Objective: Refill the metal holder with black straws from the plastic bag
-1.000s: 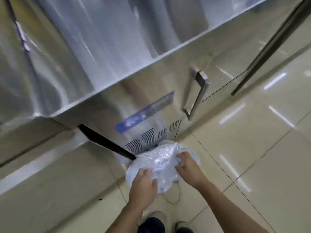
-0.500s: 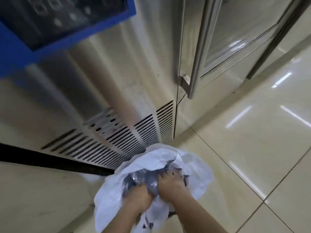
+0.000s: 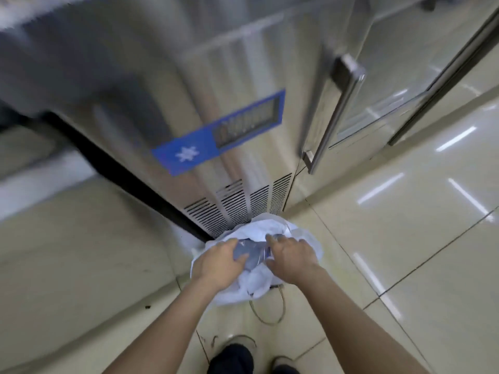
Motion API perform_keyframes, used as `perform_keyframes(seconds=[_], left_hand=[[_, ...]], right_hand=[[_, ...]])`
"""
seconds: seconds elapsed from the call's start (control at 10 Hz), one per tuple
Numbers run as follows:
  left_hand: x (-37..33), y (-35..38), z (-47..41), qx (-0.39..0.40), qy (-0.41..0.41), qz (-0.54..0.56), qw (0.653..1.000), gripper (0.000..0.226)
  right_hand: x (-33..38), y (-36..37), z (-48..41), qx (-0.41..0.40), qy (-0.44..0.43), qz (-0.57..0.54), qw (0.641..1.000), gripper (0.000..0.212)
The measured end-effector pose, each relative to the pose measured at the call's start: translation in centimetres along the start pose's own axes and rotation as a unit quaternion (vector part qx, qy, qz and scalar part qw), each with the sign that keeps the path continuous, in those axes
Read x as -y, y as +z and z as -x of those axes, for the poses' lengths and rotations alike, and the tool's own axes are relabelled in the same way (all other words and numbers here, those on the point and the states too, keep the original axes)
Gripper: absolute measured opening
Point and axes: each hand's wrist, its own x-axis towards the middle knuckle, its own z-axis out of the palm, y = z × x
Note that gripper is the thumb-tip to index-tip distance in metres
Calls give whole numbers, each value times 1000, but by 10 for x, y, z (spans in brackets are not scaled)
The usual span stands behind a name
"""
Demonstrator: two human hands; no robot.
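A white plastic bag (image 3: 259, 230) sits on the tiled floor against the foot of a steel machine. Inside its mouth lies a clear, crumpled plastic packet (image 3: 252, 255) with something dark in it. My left hand (image 3: 217, 261) grips the packet's left side. My right hand (image 3: 290, 256) rests on the packet's right side with its fingers spread. Neither black straws nor a metal holder can be made out in this blurred view.
The steel machine (image 3: 189, 109) with a blue snowflake label (image 3: 218, 133) and vent slots (image 3: 237, 203) stands right behind the bag. A glass door with a steel handle (image 3: 332, 114) is at right. A thin cord loop (image 3: 267, 309) lies on the tiles near my feet.
The view has pulled back and up from the bag. My hands have come partly out of the bag, and the right hand's fingers have spread apart.
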Motion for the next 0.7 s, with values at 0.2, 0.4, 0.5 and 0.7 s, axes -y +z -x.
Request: perform_keyframes(seconds=[0.2,0.4,0.5,0.7], left_hand=[[-43,-102,108,-48,13,37,998,33],[-83,-220,223,-142,45,34,988,40],[-92,-273,275,-194,51,26,979,42],[-95,-365,366,-313,61,20,948,45]], right_hand=[[33,-139,111,-19,-56,6,998,62],[83,-278,207,-47,-117,-13,992,67],[110,-336,246,-74,-145,4,987,68],[162,-426,324,-183,-195,45,963,62]])
